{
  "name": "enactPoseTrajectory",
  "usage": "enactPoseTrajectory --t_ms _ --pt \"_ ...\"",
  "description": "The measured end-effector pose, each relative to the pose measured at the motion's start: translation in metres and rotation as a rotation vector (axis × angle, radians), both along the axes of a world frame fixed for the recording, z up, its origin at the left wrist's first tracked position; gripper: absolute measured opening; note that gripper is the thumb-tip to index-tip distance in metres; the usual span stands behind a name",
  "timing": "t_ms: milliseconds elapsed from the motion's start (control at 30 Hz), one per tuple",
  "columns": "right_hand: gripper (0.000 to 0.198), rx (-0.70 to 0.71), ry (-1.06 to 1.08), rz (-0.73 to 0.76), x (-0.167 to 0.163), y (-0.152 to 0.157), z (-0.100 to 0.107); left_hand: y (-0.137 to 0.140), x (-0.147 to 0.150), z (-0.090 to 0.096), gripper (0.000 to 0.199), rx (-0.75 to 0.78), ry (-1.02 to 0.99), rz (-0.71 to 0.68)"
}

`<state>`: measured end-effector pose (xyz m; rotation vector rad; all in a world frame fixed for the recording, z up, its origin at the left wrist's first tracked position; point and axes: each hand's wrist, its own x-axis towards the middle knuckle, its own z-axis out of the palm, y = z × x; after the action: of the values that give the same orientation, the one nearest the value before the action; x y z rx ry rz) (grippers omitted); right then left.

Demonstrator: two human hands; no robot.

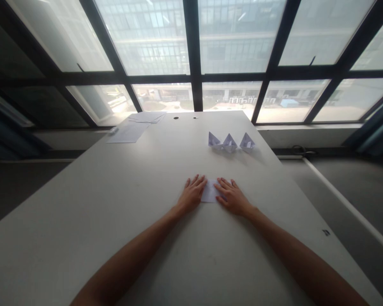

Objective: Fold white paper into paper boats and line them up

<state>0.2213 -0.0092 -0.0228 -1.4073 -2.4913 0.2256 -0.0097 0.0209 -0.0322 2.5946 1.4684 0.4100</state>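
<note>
A small piece of white paper [208, 194] lies flat on the white table [140, 191], between and partly under my two hands. My left hand [193, 192] rests on its left side, palm down, with the fingers stretched out and pointing away from me. On the right part of the paper lies my right hand [231, 195], flat with its fingers spread. Both hands cover the paper's side edges, so its full outline is hidden. Beyond my right hand stand three folded paper boats [229, 143] in a row, two of them close together.
Several loose white sheets [129, 131] lie at the table's far left corner. Two small dark holes [175, 118] show near the far edge. A small dark mark [326, 232] is by the right edge. Large framed windows [194, 55] rise behind the table.
</note>
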Motion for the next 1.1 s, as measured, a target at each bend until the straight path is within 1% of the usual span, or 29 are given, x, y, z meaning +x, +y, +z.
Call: enactPoseTrajectory --t_ms 67,167,233,300,467,567,667,733,800,900,1000,1100 --pt "0.058 -0.01 -0.008 0.014 0.0 -0.001 0.001 0.001 0.001 0.002 0.042 0.013 -0.04 -0.028" --pt "0.07 -0.004 -0.018 0.006 -0.001 -0.003 0.001 0.0 0.003 0.005 0.039 0.039 -0.089 -0.059" --pt "0.077 -0.005 -0.026 0.01 -0.002 -0.003 0.001 0.0 0.004 0.007 0.039 0.048 -0.116 -0.056" --pt "0.08 -0.007 -0.032 0.014 -0.002 -0.004 0.002 0.001 0.005 0.007 0.039 0.049 -0.14 -0.042" --pt "0.072 0.011 -0.028 0.002 -0.003 -0.005 0.004 0.001 0.005 0.009 0.04 0.028 -0.187 -0.017" --pt "0.069 0.028 -0.019 0.001 -0.004 -0.007 0.006 0.001 0.004 0.011 0.044 -0.011 -0.295 0.011" --pt "0.067 0.039 0.0 0.012 -0.006 -0.009 0.01 0.0 0.003 0.015 0.049 -0.047 -0.506 0.112" --pt "0.06 0.05 0.023 0.025 -0.007 -0.009 0.013 0.001 0.001 0.017 0.051 -0.043 -0.627 0.192" --pt "0.052 0.062 0.048 0.036 -0.008 -0.01 0.015 0.002 0.0 0.018 0.052 -0.021 -0.693 0.245" --pt "0.04 0.046 0.088 0.032 -0.008 -0.009 0.014 0.003 -0.001 0.018 0.051 0.0 -0.735 0.285" --pt "0.043 0.005 0.147 -0.059 -0.008 -0.007 0.011 0.003 -0.001 0.019 0.047 0.027 -0.743 0.298" --pt "0.045 0.007 0.25 -0.207 -0.006 -0.005 0.007 -0.001 0.001 0.024 0.036 0.128 -0.677 0.277"
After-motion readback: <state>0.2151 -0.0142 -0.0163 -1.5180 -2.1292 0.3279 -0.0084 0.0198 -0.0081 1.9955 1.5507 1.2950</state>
